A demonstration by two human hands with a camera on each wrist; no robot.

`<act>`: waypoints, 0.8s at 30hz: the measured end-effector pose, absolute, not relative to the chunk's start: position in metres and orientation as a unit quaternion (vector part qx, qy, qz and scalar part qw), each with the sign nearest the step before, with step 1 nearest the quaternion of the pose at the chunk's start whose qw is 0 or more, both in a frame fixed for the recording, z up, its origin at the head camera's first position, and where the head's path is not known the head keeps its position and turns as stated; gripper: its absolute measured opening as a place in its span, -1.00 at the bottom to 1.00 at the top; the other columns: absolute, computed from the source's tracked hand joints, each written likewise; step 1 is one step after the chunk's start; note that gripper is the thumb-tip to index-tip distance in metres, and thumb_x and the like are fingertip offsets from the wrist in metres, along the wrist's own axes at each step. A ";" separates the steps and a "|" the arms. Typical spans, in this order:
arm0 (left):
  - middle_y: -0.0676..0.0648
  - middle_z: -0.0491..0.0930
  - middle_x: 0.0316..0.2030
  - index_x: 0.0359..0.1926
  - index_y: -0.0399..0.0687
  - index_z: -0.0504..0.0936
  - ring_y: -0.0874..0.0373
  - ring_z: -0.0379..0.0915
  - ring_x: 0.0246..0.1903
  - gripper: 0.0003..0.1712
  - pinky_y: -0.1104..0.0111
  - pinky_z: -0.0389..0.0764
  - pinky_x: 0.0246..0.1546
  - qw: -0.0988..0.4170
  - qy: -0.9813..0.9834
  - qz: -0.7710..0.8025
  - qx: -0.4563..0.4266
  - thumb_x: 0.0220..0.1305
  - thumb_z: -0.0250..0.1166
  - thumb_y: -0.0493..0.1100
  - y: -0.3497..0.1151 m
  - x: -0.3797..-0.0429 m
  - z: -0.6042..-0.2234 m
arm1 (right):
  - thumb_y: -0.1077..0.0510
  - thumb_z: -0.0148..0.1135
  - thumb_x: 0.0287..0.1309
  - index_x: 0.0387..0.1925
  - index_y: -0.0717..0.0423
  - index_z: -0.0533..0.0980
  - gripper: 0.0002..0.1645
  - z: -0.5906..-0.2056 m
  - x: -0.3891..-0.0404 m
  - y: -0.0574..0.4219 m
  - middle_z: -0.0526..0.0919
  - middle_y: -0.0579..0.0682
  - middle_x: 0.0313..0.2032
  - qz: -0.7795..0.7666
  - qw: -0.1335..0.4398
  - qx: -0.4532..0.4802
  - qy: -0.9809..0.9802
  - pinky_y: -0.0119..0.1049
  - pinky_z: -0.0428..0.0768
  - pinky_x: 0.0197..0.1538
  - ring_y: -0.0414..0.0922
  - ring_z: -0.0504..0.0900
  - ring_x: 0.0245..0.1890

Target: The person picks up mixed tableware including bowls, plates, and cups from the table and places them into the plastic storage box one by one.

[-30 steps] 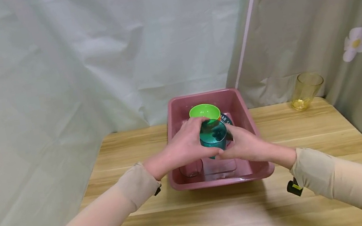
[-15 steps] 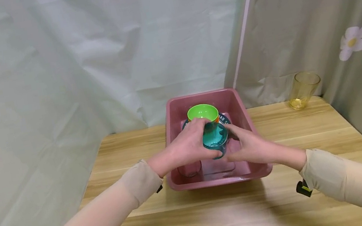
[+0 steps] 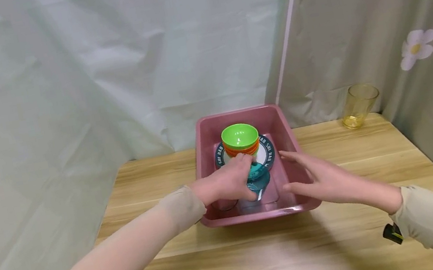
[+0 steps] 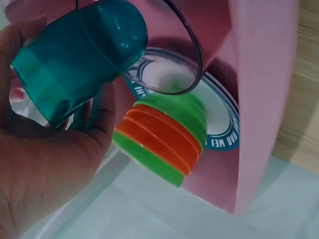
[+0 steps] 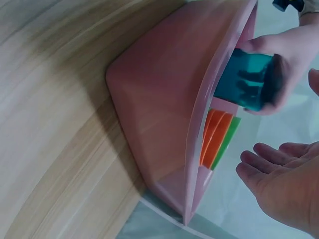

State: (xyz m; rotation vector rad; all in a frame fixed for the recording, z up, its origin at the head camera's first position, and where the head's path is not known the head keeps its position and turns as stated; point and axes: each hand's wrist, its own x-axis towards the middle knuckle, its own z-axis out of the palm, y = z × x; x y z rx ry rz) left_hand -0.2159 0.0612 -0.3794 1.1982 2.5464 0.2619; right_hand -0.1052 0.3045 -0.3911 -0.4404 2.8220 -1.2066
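My left hand grips a teal see-through cup and holds it low inside the pink basin. To the right of the cup, my right hand is apart from it, fingers spread, touching nothing. In the basin, a stack of green and orange bowls stands on plates with a dark patterned rim. A clear glass is beside the teal cup in the left wrist view; in the head view it is mostly hidden behind my left hand.
A yellow see-through cup stands at the table's back right. The basin sits on the wooden table near the back edge, against a pale curtain.
My right hand has let go of the teal cup and moved away to the right. My left hand has lowered the cup toward the front of the basin, uncovering the bowls and plates.
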 end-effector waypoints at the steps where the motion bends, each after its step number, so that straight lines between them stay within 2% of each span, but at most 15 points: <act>1: -0.12 0.41 0.06 0.34 -0.22 0.29 0.11 0.34 0.04 0.00 0.33 0.54 0.11 0.157 0.889 0.082 0.423 -0.02 0.61 0.01 0.062 -0.216 -0.381 | -0.36 0.37 0.21 0.57 -0.07 0.17 0.06 -0.391 -0.104 0.304 0.36 0.08 0.42 -0.390 0.022 -0.142 0.910 0.14 0.57 0.19 0.07 0.49 0.28; 8: -0.10 0.44 -0.01 0.29 -0.31 0.34 0.10 0.40 -0.05 -0.05 0.35 0.53 0.06 0.167 0.878 0.032 0.447 -0.03 0.60 0.00 0.070 -0.217 -0.390 | -0.39 0.33 0.22 0.56 -0.05 0.21 0.04 -0.392 -0.098 0.305 0.39 0.08 0.41 -0.375 0.019 -0.135 0.917 0.15 0.57 0.19 0.08 0.49 0.28; 16: -0.04 0.43 0.01 0.30 -0.19 0.34 0.14 0.39 -0.01 -0.07 0.39 0.53 0.07 0.223 0.870 0.023 0.439 -0.01 0.64 -0.06 0.072 -0.215 -0.388 | -0.37 0.32 0.24 0.55 -0.08 0.22 0.00 -0.399 -0.098 0.306 0.39 0.05 0.41 -0.364 0.014 -0.151 0.919 0.14 0.55 0.21 0.06 0.47 0.29; 24: -0.02 0.42 -0.01 0.32 -0.12 0.32 0.15 0.41 -0.06 -0.10 0.38 0.53 0.01 0.251 0.859 0.006 0.445 0.04 0.62 -0.12 0.071 -0.214 -0.393 | -0.37 0.32 0.24 0.55 -0.08 0.24 -0.01 -0.400 -0.099 0.305 0.37 0.04 0.43 -0.359 0.011 -0.157 0.920 0.18 0.47 0.28 0.09 0.41 0.36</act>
